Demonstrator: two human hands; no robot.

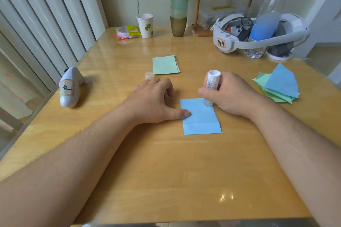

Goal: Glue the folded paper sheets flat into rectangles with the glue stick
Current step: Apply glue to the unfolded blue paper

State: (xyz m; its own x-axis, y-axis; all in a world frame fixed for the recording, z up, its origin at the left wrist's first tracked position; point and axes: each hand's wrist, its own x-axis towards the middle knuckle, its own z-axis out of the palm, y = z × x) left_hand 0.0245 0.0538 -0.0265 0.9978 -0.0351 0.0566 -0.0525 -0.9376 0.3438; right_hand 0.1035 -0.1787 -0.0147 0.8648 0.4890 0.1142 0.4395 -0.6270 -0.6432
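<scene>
L hand (155,97) is lying palm-down, fingers curled, thumb stretching out to the right. R hand (228,94) is gripping w/ fingers wrapped, thumb in front. Both forearms are reaching fwd.

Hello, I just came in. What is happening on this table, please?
A person is gluing paper. The right hand holds a glue stick upright, its lower end on a folded blue sheet. The left hand pins that sheet's edge with the thumb. The glue cap stands behind the left hand. A neat stack of rectangles lies farther back; loose folded sheets wait on the right.
</scene>
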